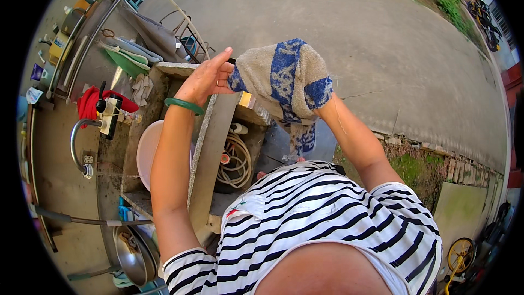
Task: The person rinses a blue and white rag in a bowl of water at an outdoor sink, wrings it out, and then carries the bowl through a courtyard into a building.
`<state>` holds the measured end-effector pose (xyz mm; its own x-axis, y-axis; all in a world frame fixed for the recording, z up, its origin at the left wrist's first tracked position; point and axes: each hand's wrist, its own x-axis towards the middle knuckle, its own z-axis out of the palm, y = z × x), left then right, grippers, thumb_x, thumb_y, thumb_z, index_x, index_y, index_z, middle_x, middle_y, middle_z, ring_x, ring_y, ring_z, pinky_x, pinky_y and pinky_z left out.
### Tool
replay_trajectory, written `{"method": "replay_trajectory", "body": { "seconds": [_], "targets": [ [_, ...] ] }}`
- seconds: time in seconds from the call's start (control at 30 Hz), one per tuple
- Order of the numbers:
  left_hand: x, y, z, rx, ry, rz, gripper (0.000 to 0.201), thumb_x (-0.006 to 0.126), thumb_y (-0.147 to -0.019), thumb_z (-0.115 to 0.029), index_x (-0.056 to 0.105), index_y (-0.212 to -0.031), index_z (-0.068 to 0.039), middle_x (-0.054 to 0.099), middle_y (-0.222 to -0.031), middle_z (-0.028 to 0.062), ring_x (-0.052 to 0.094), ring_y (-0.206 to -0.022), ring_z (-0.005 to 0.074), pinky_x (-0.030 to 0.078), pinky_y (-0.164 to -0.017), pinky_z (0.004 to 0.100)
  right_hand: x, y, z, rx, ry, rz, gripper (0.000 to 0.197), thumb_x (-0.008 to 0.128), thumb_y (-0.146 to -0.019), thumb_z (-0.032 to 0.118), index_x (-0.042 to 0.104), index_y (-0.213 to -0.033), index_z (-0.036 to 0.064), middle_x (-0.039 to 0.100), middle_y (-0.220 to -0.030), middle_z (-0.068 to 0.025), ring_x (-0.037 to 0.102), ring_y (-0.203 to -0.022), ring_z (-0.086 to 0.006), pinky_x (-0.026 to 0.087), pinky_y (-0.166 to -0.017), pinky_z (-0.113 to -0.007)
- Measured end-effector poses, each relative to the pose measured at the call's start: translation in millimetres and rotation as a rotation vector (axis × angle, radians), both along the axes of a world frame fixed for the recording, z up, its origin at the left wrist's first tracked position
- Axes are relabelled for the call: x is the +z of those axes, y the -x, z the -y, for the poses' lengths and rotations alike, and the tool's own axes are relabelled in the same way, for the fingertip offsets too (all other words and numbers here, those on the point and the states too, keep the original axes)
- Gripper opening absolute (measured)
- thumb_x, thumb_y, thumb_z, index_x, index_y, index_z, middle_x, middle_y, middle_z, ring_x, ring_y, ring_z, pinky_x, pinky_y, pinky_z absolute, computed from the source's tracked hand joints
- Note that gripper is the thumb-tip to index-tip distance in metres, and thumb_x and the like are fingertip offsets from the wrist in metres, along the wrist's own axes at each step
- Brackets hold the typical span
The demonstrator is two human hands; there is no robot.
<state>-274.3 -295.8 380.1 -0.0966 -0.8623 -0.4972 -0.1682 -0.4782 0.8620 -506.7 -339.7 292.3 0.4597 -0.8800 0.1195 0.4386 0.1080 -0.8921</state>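
A towel [262, 71], beige with blue patterned bands, hangs bunched in front of my chest. My left hand [206, 79], with a green bangle [184, 106] round its wrist, meets the towel's blue left corner. Its fingers bend onto that corner while the thumb sticks up, apart from the cloth. From the right, my right forearm [355, 139] runs into the cloth. The towel covers my right hand fully, so its fingers are hidden. The towel's lower end hangs down toward the ground, close to my striped shirt.
On the left is a concrete sink [210, 158] with a pink basin [150, 150], beside a curved metal faucet [73, 142]. A coiled hose [237, 158] lies below, between sink and body. Metal pans [131, 254] stand lower left. Concrete paving [355, 33] stretches ahead.
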Motion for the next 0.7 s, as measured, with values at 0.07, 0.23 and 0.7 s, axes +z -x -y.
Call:
{"method": "replay_trajectory", "body": {
  "seconds": [0.07,0.23,0.7],
  "targets": [
    [-14.1,-2.2,-2.6,-0.082,-0.082,-0.021,0.074,0.04,-0.084,-0.067,0.054,-0.118,-0.003,0.062,-0.107,0.0083,0.062,-0.089,0.0175,0.048,-0.082,0.0335,-3.0,-4.3,-1.8,0.03,-0.142,0.057,0.03,0.049,-0.092,0.008,0.05,-0.122,0.0032,0.056,-0.118,-0.0079,0.053,-0.104,-0.0144,0.044,-0.094,-0.027],
    [-36.9,12.5,-18.1,0.068,-0.118,-0.2,0.079,0.035,-0.081,-0.074,0.045,-0.131,-0.014,0.055,-0.122,0.01,0.057,-0.104,0.0255,0.047,-0.086,0.0485,0.3,-4.9,-9.3,0.043,0.416,-0.413,0.035,0.051,-0.091,0.008,0.048,-0.125,0.0027,0.054,-0.121,-0.0076,0.052,-0.109,-0.0152,0.04,-0.098,-0.028],
    [7.2,-11.7,-25.1,0.178,0.503,-0.392,0.029,0.06,-0.087,-0.011,0.055,-0.113,0.001,0.063,-0.1,0.0044,0.059,-0.089,0.0107,0.047,-0.08,0.0242,-20.1,-25.3,-38.3,0.395,0.068,-0.092,0.044,0.04,-0.096,0.021,0.037,-0.135,0.0022,0.043,-0.137,-0.0124,0.043,-0.124,-0.0229,0.032,-0.105,-0.036]
  ]
}}
